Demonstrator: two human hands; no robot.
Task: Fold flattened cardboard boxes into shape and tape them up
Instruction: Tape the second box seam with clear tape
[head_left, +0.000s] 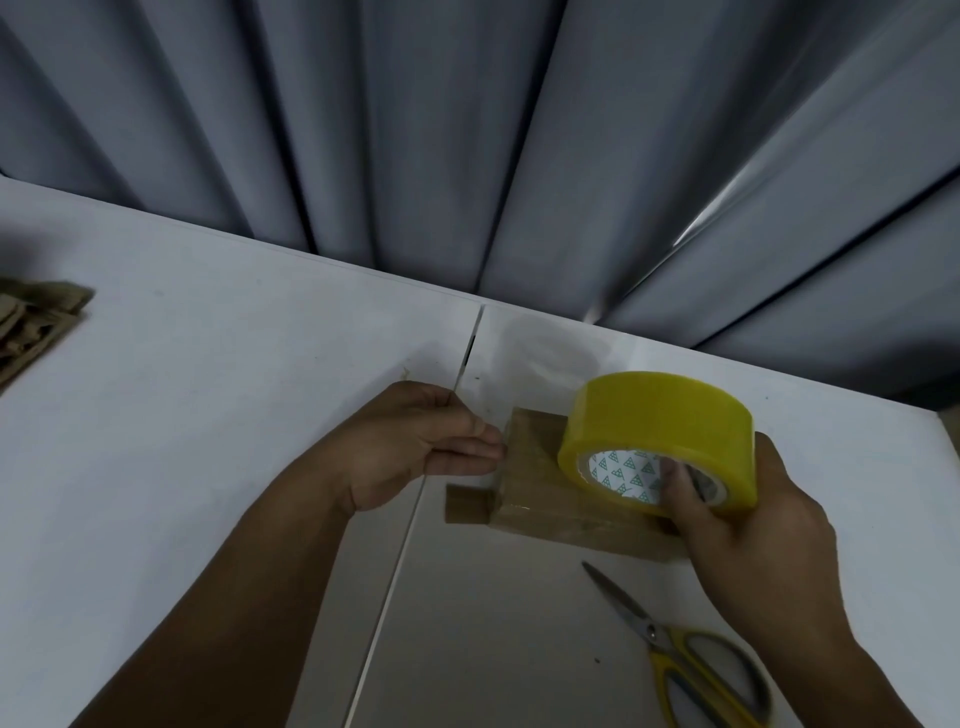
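Tabletop (208, 364), hands (415, 447) (753, 540) on box (540, 483) and tape (660, 415)

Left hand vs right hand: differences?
Left hand has straight fingers, tips against the cardboard box's left end; right hand curls round the yellow tape roll, a finger inside its core. Left hand carries nothing visible; right hand carries the roll over the box. Both bare, both at the box.

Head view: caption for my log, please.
Right hand holds yellow tape roll over small cardboard box; left hand touches its end; scissors nearby.
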